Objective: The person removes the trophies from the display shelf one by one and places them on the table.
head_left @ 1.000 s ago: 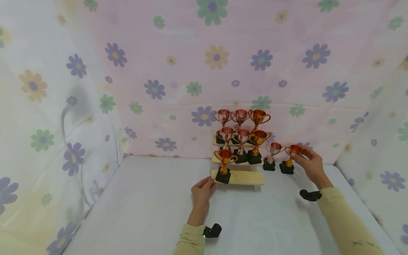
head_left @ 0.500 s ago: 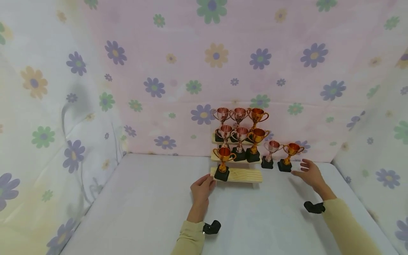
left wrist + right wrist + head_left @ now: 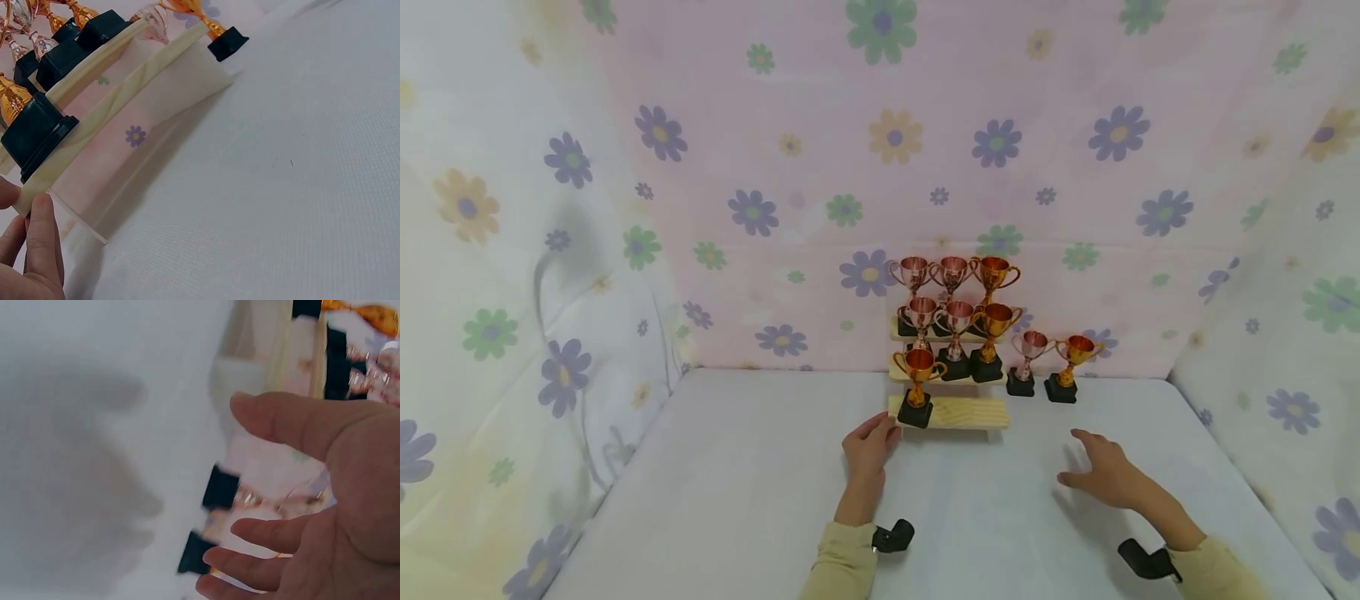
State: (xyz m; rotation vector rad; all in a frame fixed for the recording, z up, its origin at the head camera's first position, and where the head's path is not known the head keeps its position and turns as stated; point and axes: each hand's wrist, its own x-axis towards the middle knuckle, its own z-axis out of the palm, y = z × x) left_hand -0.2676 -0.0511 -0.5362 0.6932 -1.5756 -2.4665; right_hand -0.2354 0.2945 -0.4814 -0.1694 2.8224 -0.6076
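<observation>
A three-step wooden display stand [image 3: 973, 412] holds small trophy cups on black bases. My left hand [image 3: 867, 450] pinches the left end of its lowest step, the thumb [image 3: 6, 192] and a finger [image 3: 42, 234] at the board's edge. A gold trophy [image 3: 919, 371] stands at that end, close by the fingers. My right hand [image 3: 1108, 475] is spread over the white table, thumb and fingers apart with nothing between them. Beyond it, right of the stand, a rose-coloured trophy [image 3: 1028, 354] and another gold trophy [image 3: 1071, 358] stand upright on the table.
The middle step carries two rose trophies and one gold trophy [image 3: 992, 325]. Behind them the top step has two rose cups and a gold cup [image 3: 995, 271]. A flowered cloth backdrop [image 3: 775, 275] rises behind the white table [image 3: 760, 467] and along both sides.
My right hand has let go of the gold trophy at the right and drawn back toward me. That trophy stays standing beside the rose one. My left hand keeps its place at the stand.
</observation>
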